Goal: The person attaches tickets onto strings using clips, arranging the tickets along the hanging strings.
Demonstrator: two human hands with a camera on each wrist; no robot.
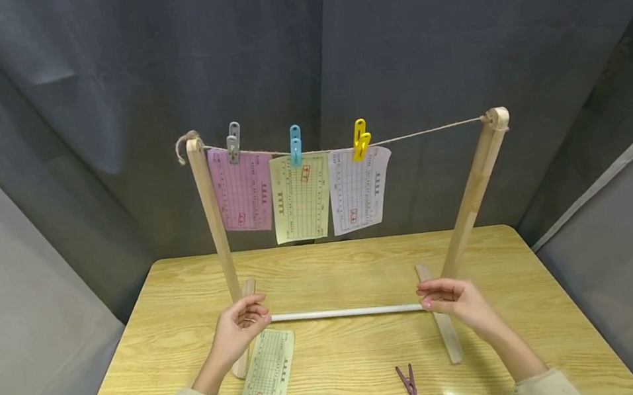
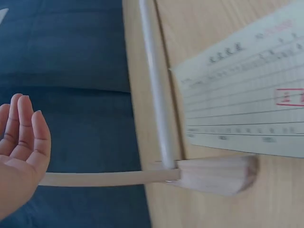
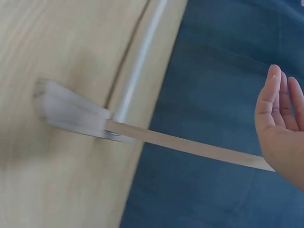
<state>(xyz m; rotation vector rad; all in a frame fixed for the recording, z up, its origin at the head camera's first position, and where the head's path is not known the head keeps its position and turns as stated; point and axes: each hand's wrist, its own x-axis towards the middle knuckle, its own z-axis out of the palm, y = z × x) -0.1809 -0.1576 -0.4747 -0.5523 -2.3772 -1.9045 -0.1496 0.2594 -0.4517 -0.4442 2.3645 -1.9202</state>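
Note:
My left hand point(image 1: 236, 330) is raised in front of the left wooden post point(image 1: 212, 218), fingers loosely bent around nothing. Mirroring it, my right hand point(image 1: 464, 303) hovers by the right post point(image 1: 475, 196), also holding nothing. In the head view both hands overlap the ends of a white rod point(image 1: 346, 312), but the wrist views show them well apart from it. A twine line point(image 1: 434, 130) joins the post tops. From it hang a pink slip point(image 1: 243, 190) under a grey clothespin point(image 1: 233, 143), a yellow slip point(image 1: 301, 199) under a blue one point(image 1: 296, 145), and a white slip point(image 1: 359, 188) under a yellow one point(image 1: 361, 140).
A pale green slip point(image 1: 271, 377) lies on the wooden table point(image 1: 327, 276) below my left hand. Nearer the front lies a purple clothespin point(image 1: 408, 382). Wooden feet point(image 1: 447, 337) support the posts, and dark curtains point(image 1: 248, 46) enclose the back.

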